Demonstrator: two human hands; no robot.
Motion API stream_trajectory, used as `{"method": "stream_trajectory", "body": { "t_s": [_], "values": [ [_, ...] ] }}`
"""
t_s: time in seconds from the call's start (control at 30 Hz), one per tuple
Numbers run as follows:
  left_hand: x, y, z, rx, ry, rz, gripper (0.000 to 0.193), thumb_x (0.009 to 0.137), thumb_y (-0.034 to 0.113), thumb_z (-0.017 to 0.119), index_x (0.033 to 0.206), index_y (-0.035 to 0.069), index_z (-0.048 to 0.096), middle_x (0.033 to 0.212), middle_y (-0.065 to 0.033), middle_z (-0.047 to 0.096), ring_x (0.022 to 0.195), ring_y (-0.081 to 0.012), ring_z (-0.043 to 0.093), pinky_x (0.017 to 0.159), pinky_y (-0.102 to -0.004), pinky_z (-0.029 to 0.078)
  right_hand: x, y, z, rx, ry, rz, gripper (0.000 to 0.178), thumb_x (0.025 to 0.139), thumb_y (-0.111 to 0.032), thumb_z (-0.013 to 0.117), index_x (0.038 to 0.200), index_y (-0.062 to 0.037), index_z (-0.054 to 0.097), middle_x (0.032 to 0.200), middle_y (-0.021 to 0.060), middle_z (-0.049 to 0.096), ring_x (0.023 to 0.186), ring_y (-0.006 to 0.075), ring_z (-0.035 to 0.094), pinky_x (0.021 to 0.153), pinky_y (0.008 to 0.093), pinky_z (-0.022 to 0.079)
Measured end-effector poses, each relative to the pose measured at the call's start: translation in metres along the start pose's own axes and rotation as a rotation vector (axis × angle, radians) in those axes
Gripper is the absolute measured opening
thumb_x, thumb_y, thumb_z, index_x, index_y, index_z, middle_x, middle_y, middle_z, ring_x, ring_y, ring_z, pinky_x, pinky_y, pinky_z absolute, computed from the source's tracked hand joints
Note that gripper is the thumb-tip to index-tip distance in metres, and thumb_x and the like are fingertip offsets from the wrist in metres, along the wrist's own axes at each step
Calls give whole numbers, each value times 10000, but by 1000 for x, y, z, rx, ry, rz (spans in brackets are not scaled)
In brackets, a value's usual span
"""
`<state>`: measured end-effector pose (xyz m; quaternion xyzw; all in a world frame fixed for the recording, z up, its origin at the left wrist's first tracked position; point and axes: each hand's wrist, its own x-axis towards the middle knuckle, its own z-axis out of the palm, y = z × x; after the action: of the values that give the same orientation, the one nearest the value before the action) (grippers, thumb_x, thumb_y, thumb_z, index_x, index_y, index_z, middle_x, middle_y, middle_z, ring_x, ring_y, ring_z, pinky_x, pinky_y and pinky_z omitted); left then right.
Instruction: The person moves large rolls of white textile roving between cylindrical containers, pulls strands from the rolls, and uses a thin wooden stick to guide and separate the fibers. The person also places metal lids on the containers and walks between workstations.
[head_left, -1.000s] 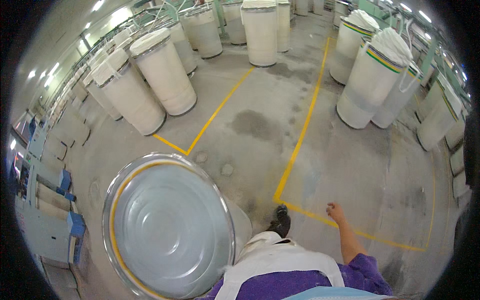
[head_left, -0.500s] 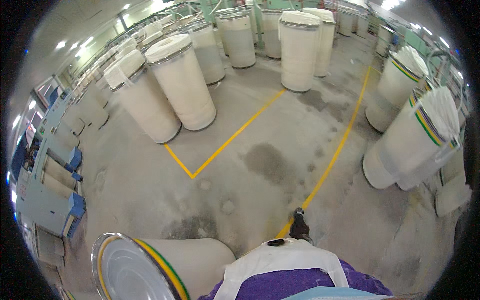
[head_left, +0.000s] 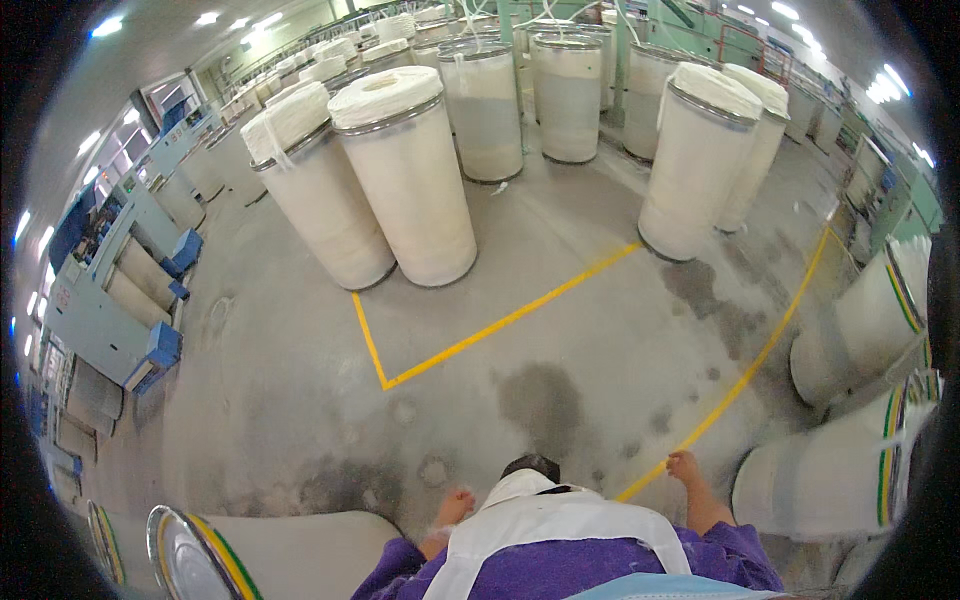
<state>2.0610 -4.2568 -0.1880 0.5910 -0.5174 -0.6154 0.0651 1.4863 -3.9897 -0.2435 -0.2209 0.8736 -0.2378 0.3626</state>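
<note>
Can [head_left: 300, 555], the big white one lying tipped at my lower left, is the thing nearest my hands; its metal-rimmed mouth with the green and yellow band points away to the left, and its side stretches toward me across the floor [head_left: 300, 400].

My left hand [head_left: 455, 505] hangs just beside the can's near end, fingers loosely curled. I cannot tell whether it touches the can, and it grips nothing that I can see. My right hand [head_left: 685, 468] is well apart from the can, on the far side of my white apron [head_left: 540, 520]; it too is loosely curled and empty, hovering over the yellow floor line [head_left: 740, 385]. My dark shoe [head_left: 530, 465] shows between the hands.

To move the can well, I judge I should keep the left hand low on its wall, bring the right across to share the load, and roll it rather than lift it, steering wide of what stands around.

Beyond the can, across the painted corner of another yellow line [head_left: 480, 335], two upright cans [head_left: 410, 190] heaped with white fibre stand close together, more behind them. Far right of the can, further cans with striped bands [head_left: 860, 330] lean. Left of the can runs a row of blue-grey machines [head_left: 110, 310].
</note>
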Motion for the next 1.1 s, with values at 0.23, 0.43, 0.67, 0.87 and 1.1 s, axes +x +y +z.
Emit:
{"method": "stream_trajectory", "body": {
  "t_s": [0.23, 0.43, 0.67, 0.87, 1.1],
  "values": [
    [137, 47, -27, 456, 4, -295, 310, 901, 295, 527, 1038, 53, 663, 977, -103, 656, 854, -253, 622, 768, -384, 506, 203, -264, -18, 183, -174, -68, 374, 764, -132, 663, 1121, -26, 631, 919, 111, 697, 640, 184, 668, 607, 315, 539],
    [271, 166, -90, 1307, -76, 126, 314, 903, 293, 489, 1073, 99, 667, 1072, -127, 654, 916, -317, 633, 811, -430, 504, 339, -404, -46, 119, -406, -137, 383, 791, -168, 668, 1133, -7, 616, 838, 65, 677, 663, 148, 638, 605, 290, 513],
    [431, 478, -207, 293, 458, 165, 307, 899, 270, 551, 1115, 60, 609, 1045, -141, 667, 989, -303, 626, 831, -395, 483, 514, -639, -104, -19, -287, -347, 364, 803, -196, 654, 1127, -31, 639, 819, 94, 680, 674, 170, 648, 638, 304, 512],
    [487, 706, -314, 555, 694, 391, 420, 870, 208, 627, 1240, 45, 515, 1157, -152, 605, 1060, -327, 570, 894, -407, 466, 607, -955, -110, -267, -220, -821, 416, 862, -292, 598, 1192, -39, 601, 986, 139, 670, 902, 221, 643, 783, 344, 493],
    [535, 877, -398, 921, 922, 460, 531, 837, 311, 678, 1280, 84, 493, 1342, -122, 478, 1236, -308, 435, 1010, -397, 398, 558, -1276, -7, -243, -250, -1744, 313, 880, -250, 585, 1144, -82, 601, 1121, 108, 617, 1100, 274, 557, 916, 394, 455]
  ]
}}
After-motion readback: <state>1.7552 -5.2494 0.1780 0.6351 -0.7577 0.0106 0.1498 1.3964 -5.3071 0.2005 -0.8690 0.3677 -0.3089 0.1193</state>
